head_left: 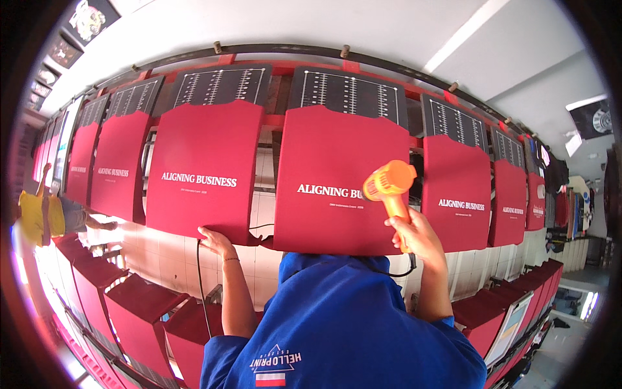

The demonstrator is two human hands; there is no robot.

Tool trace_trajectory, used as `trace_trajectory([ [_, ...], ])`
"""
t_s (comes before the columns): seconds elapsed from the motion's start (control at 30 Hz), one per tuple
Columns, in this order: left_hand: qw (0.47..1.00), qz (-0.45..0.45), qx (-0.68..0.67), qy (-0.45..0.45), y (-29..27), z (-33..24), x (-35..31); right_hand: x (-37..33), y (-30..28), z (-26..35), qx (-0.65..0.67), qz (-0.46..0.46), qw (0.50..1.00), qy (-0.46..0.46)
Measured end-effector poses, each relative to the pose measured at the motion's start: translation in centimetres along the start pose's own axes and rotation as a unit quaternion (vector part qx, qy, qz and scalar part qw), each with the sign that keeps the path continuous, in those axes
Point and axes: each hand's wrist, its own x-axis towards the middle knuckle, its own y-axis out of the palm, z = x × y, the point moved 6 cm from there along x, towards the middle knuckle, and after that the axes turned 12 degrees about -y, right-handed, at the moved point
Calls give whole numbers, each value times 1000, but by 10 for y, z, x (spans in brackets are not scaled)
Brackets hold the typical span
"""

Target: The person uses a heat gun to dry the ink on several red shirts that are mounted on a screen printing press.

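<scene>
Right hand (420, 237) has its grip closed around the handle of an orange heat gun (389, 185), nozzle end raised and sitting in front of the middle red fabric panel (340, 175), over the right end of its white printed lettering. Left hand (216, 240) has its fingers pressed on the lower edge of the neighbouring red fabric panel (204, 165) to the left, grip loose, nothing clasped, just touching the cloth near its bottom corner. A thin black cord (199, 272) hangs down just beside the left wrist. Both panels are stretched flat over dark printing boards (350, 91) with white ruler-like markings, mounted on a red frame (285, 68) that curves along a long row; more red panels with white print run off to both sides. Person wears a blue top (337, 324), forearms bare. Further red panels (139, 305) sit on a lower row at bottom left. At far left another person in a yellow top (32, 217) stands by the row, well apart. Hanging garments (570, 201) at far right.
</scene>
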Motion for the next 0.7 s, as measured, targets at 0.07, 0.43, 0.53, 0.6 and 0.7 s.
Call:
trace_trajectory([
  [0.07,999,10,-39,36,-2,-11,-13,-15,-20,2,16,-58,998,15],
  [0.43,999,-22,-19,-24,1,8,7,-26,-15,-15,51,-47,997,25],
  [0.53,1000,-11,4,-13,5,6,5,-24,11,-7,67,15,998,7],
  [0.6,997,-33,65,40,2,25,35,-24,16,-3,63,46,997,5],
  [0.7,991,-26,114,58,0,46,68,-30,7,-2,35,21,999,24],
])
